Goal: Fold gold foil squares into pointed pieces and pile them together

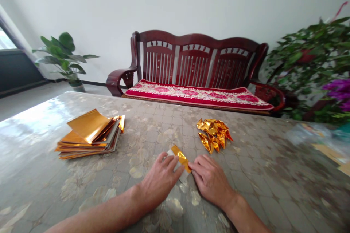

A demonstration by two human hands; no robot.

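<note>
We see the fingers of the left hand (pixel 165 174) loosely spread, their tips resting on the gold-and-pale sheet (pixel 180 153). The right hand (pixel 210 178) is curled, fingertips at the sheet's right end; whether they pinch it or only press, we cannot tell. The sheet lies on the table (pixel 153 123), slanted between the hands and well in from the far edge.

Beyond the right hand, nearer the far edge, we find a small cluster of folded gold pieces (pixel 214 134), pointed and creased. Toward the far left corner sits a loose stack of flat gold sheets (pixel 84 140). We judge the work to be in its early part: a handful of pieces look finished, the sheet in hand seems partly folded, and the thick stack remains flat.

Toward the table's right end we notice a clear plastic bag (pixel 308 133). Past the far edge stands a wooden bench (pixel 195 60) with a red floral cloth (pixel 188 93). We can read no brand, label or writing anywhere.
</note>
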